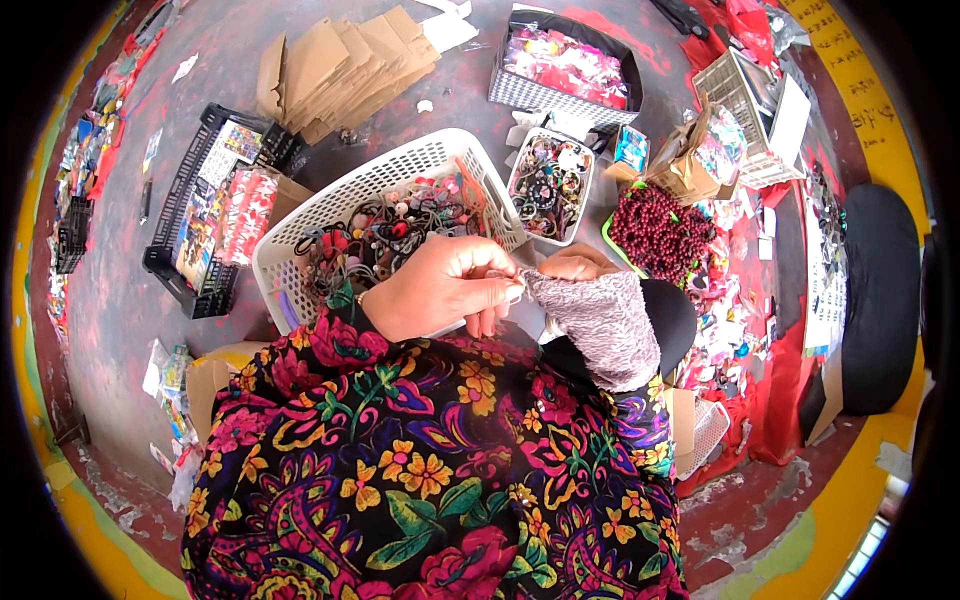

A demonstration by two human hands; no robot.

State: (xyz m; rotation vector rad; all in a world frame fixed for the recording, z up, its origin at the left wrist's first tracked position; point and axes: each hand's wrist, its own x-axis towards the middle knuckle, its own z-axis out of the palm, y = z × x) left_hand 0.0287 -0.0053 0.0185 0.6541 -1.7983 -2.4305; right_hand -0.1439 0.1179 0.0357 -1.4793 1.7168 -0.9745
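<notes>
- Our left hand (435,285): fingers pinched on something tiny, can't tell what.
- Our right hand (572,266): fuzzy grey cuff, grip hidden.
- White lattice basket (400,170) at 11 o'clock, tangled hair ties.

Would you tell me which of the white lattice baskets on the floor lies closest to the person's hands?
The large white basket of hair ties, directly beyond the left hand and right hand; the smaller white tray and the dark-lined basket lie farther off.
</notes>
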